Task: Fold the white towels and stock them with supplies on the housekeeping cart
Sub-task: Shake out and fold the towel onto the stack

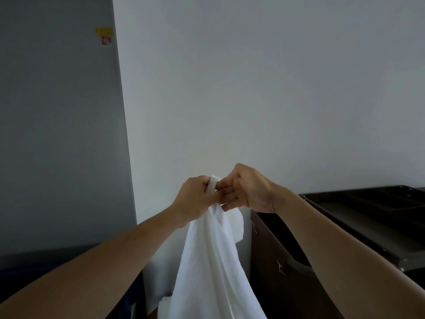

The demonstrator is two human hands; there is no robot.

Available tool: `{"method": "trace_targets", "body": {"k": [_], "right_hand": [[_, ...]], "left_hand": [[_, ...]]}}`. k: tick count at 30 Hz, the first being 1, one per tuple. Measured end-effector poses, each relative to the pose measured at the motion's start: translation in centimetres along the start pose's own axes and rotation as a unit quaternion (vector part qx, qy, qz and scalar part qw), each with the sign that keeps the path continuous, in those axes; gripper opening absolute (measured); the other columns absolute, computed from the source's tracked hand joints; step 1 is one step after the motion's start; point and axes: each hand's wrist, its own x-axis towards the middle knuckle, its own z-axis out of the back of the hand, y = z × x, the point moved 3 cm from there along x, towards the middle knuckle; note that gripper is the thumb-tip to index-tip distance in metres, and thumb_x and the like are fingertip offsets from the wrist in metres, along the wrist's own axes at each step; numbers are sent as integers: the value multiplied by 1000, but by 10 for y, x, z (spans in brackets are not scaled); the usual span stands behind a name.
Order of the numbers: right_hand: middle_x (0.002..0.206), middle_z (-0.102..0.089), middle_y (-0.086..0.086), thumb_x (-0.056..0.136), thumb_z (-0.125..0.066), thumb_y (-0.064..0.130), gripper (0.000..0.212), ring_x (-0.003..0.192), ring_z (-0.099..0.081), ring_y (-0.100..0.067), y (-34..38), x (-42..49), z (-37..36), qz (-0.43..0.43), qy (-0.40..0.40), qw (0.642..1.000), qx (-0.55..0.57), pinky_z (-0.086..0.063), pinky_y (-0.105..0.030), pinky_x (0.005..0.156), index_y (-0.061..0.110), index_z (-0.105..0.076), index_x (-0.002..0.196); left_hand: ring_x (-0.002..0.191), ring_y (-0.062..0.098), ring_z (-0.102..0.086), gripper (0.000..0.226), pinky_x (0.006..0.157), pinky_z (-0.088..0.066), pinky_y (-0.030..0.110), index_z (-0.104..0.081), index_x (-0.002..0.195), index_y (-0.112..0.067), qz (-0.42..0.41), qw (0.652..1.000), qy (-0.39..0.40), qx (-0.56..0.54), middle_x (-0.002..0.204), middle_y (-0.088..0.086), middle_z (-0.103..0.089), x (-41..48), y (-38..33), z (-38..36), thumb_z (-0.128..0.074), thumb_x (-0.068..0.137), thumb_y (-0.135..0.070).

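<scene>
Hanging from both hands at near centre, the white towel [213, 261] drops out of view below. The left hand [197, 199] grips its bunched top edge, and the right hand [250, 189] pinches it just beside. With 2 grips so close together, one slipping could let the towel drop or fold crooked. The dark cart [368, 217] stands to the right.

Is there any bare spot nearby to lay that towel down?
On the cart, the dark top looks bare between the divided tray behind and the front rim. The middle is crowded: left hand and right hand grip the hanging towel.
</scene>
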Motion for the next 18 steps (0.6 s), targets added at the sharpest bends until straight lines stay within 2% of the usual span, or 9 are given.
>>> {"method": "trace_targets", "body": {"k": [2, 3, 6, 7, 9, 11, 14, 16, 18], "right_hand": [[104, -70, -26, 73, -43, 33, 63, 95, -64, -39, -1, -2, 8, 10, -36, 999, -22, -54, -45, 89, -11, -67, 112], [105, -73, -21, 72, -45, 34, 59, 97, -70, -36, -4, -2, 12, 23, -51, 998, -35, -56, -43, 86, -5, -71, 108], [100, -77, -6, 84, -54, 21, 33, 90, -72, -21, -9, -8, 20, 88, -142, 981, -103, -52, -30, 73, 10, -74, 108], [103, -76, 0, 88, -58, 13, 30, 93, -69, -15, -10, -10, 25, 103, -190, 966, -144, -50, -28, 76, 14, -71, 115], [123, -67, 9, 87, -69, 11, 51, 113, -59, -11, -14, -12, 33, 98, -230, 944, -217, -47, -30, 95, 22, -58, 136], [132, -60, 14, 81, -77, 17, 67, 124, -52, -8, -17, -16, 36, 71, -192, 957, -208, -45, -36, 104, 34, -52, 141], [111, -72, 15, 66, -81, 37, 56, 103, -68, -7, -3, -16, 38, 79, -142, 969, -184, -54, -28, 86, 47, -63, 118], [109, -73, 12, 63, -82, 47, 55, 101, -70, -9, 14, -16, 42, 120, -131, 969, -171, -55, -31, 87, 46, -67, 115], [105, -74, 11, 63, -80, 64, 57, 95, -69, -11, 28, -20, 47, 139, -116, 973, -141, -50, -30, 84, 43, -70, 115]], "left_hand": [[51, 2, -41, 30, 52, -35, 18, -57, 66, -10, 3, 1000, -8, -6, 53, -15, -47, -1, 0, 3, -67, 90, -23], [54, 3, -48, 24, 55, -40, 18, -63, 69, -12, 11, 999, -10, -30, 57, -14, -55, -1, 0, 6, -64, 92, -17], [78, 16, -68, 19, 70, -57, 29, -76, 88, -12, 48, 991, -26, -125, 85, 3, -74, -1, -3, 17, -59, 93, -6], [80, 20, -68, 18, 70, -57, 31, -76, 92, -10, 54, 986, -39, -151, 88, 7, -74, 2, -6, 22, -58, 94, -4], [77, 19, -64, 18, 65, -54, 26, -73, 96, -6, 39, 977, -64, -202, 86, 8, -70, 11, -18, 36, -56, 95, -2], [82, 18, -61, 21, 72, -50, 28, -71, 99, -8, 5, 965, -78, -250, 91, 8, -68, 25, -37, 51, -51, 97, -1], [91, 16, -62, 23, 85, -49, 32, -68, 99, -14, -36, 942, -122, -310, 98, 5, -67, 54, -61, 77, -47, 100, -5], [92, 14, -61, 21, 87, -50, 33, -67, 97, -18, -47, 942, -163, -290, 98, 0, -67, 74, -69, 91, -48, 100, -9], [97, 14, -60, 20, 90, -49, 34, -67, 97, -21, -60, 958, -170, -223, 102, -4, -66, 89, -72, 98, -50, 100, -13]]}}
